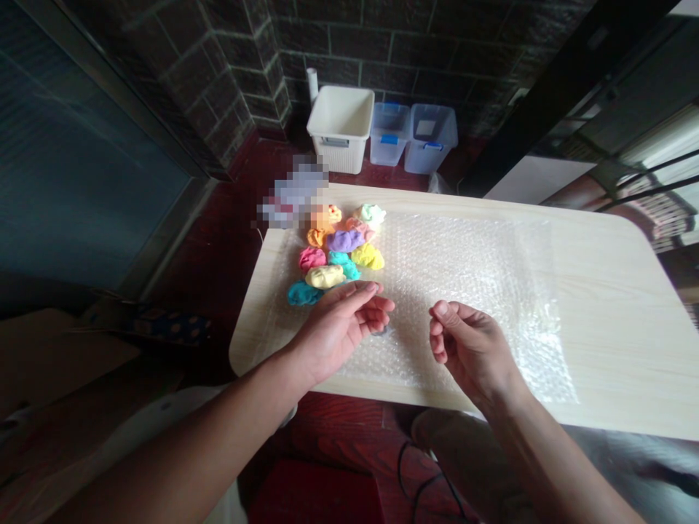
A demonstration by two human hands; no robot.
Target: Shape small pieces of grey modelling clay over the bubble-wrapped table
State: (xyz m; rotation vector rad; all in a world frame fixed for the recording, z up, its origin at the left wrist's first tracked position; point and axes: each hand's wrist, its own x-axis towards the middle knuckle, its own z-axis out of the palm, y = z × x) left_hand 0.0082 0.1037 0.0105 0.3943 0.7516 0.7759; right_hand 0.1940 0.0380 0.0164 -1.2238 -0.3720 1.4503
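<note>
My left hand [346,324] hovers over the near left part of a bubble wrap sheet [448,262], its fingers loosely curled and apart, holding nothing that I can see. Beneath its fingers shows a small dark round thing [381,330], mostly hidden. To the right, my right hand [468,346] is closed, thumb pressed against the index finger; whatever may be in the pinch is too small to make out. Just beyond my left hand lie several colourful lumps like modelling clay, among them a cream lump [325,276], a teal lump [303,293], a purple lump [345,241] and a yellow lump [368,256].
The bubble wrap covers much of a light wooden table [617,291] with rounded corners. Behind it, a white bin [341,138] and two clear tubs [389,138] stand on the floor by a dark brick wall. A blurred-out patch [295,195] hides something at the far left corner.
</note>
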